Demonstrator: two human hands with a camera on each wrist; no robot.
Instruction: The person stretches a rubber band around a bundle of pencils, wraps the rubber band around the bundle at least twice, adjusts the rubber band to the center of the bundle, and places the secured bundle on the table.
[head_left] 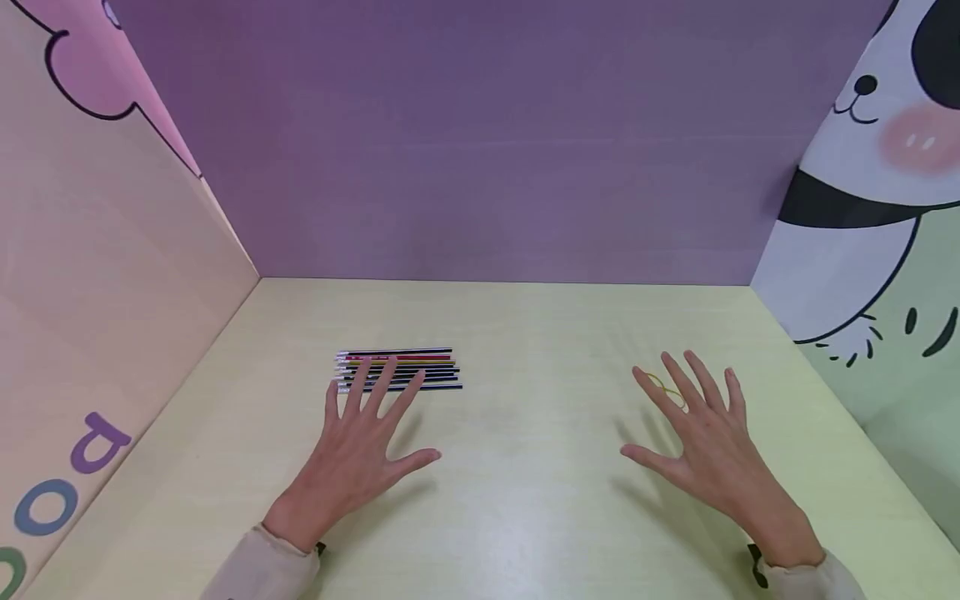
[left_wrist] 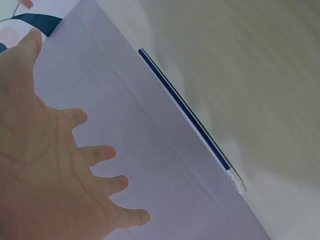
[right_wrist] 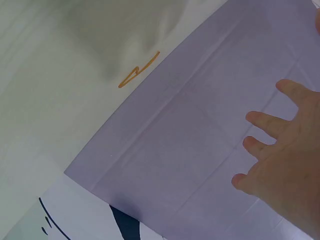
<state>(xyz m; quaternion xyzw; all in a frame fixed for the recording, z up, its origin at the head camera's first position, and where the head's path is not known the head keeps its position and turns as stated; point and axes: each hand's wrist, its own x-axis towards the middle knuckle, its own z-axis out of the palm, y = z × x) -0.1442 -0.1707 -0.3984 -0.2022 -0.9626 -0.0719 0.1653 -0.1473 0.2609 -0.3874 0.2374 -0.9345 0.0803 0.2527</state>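
Head view, and there I was, both hands up and spread! My left hand (head_left: pixel 358 450) hovered palm-down at the near edge of a row of slim pencils (head_left: pixel 411 365), mostly dark, one red and one yellow among them, lying side by side with their pale ends to my left. Over on the other side, my right hand (head_left: pixel 708 446) fanned out above a thin yellow rubber band (head_left: pixel 666 389), index finger partly across it. Neither hand grasped a thing. I read this as a poised moment with no gripping begun; any pick-up called for lowering the fingers and pinching. My own fingers were the obstruction, masking parts of the row and the loop. Beneath it all ran the pale table (head_left: pixel 525 483), a purple panel (head_left: pixel 480 167) behind, a lettered pink panel (head_left: pixel 112 292) to the left, and a cartoon-animal panel (head_left: pixel 892 150) to the right.

Left wrist view: daylight between fingers and pencils! The row showed nearly edge-on, a dark blue barrel nearest, so I couldn't count them.

Right wrist view: fingers extended, nothing held, and the band, orange-looking here, lay kinked on the table, apart from my hand. A flat, thin thing like that, I judged, wanted a careful fingertip pinch.
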